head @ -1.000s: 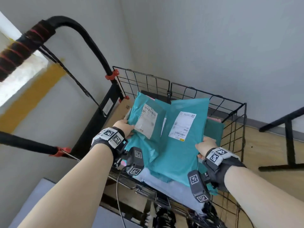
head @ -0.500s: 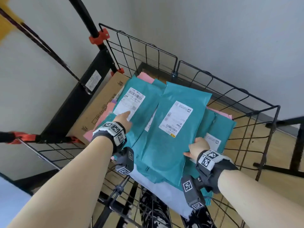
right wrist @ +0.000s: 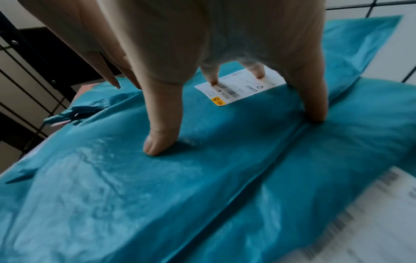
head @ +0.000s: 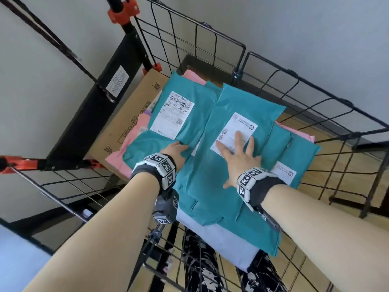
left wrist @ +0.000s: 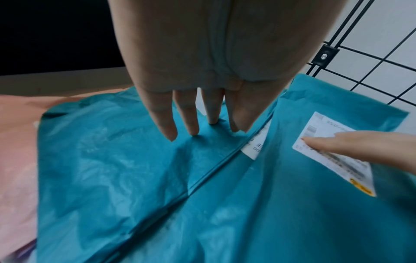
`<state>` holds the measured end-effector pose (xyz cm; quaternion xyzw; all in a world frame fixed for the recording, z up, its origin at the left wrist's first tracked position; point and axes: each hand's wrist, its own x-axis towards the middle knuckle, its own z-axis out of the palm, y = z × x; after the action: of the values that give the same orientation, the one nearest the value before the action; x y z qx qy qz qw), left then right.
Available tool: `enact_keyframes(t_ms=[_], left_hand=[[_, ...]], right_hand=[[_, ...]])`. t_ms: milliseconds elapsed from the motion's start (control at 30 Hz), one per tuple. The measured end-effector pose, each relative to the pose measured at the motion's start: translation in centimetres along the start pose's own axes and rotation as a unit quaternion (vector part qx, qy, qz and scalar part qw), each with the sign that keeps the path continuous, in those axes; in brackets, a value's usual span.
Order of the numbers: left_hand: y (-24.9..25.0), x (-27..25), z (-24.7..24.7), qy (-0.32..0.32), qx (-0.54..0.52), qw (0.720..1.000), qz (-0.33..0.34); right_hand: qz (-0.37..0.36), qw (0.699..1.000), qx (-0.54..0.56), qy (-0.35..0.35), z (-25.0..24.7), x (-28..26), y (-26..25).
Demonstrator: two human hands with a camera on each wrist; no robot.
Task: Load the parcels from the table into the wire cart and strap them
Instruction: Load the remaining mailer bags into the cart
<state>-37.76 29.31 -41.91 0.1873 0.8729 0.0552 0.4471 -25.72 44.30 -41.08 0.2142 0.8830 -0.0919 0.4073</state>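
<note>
Teal parcels showing inside a black wire cart

Teal parcels [head: 202, 169] are wearing white labels [head: 172, 114] with black barcodes; pink parcels [head: 117, 161] are peeking out beneath, a brown box [head: 126, 114] is lying alongside, and the black wire cart [head: 216, 41] is carrying orange-red clips [head: 124, 12].

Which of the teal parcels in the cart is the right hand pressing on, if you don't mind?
The topmost teal parcel: the right hand lies spread across its white label.

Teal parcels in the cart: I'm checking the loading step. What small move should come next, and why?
Probably lift both hands off. The right hand and left hand press flat on the teal parcels, which already lie inside the wire cart; no strap crosses them yet.
</note>
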Motion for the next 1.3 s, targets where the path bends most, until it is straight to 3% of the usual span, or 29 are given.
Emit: enact_keyframes(t_ms=[200,367,467,600,833,967,1300], left_hand=[[0.7,0.4,-0.2,-0.006,0.012,1.000,-0.008],[1.9,-0.6,0.1,0.112,0.141,0.984,-0.015],[2.1,0.2,0.6,0.071,0.203,0.976,-0.026],[1.6,1.8,0.7,0.011,0.194,0.981,-0.020],[1.7,2.4,-0.1,-0.018,0.191,0.981,-0.024],[1.7,0.7,-1.2,0.001,0.154,0.988,-0.017],[1.9,-9.0,-5.7,0.089,0.154,0.984,0.005]], right_hand=[[0.027,0.999,0.018,0.031,0.8,0.0,-2.3],[0.021,0.998,-0.015,0.057,0.8,0.7,-1.9],[0.015,1.000,-0.006,0.027,0.5,1.5,-1.4],[0.017,1.000,-0.020,0.011,0.7,2.5,-1.8],[0.012,0.999,-0.024,-0.020,-0.1,2.4,-1.7],[0.023,0.999,0.041,-0.012,-1.8,1.2,-1.5],[0.005,0.979,0.167,0.113,-5.0,-7.4,-2.6]])
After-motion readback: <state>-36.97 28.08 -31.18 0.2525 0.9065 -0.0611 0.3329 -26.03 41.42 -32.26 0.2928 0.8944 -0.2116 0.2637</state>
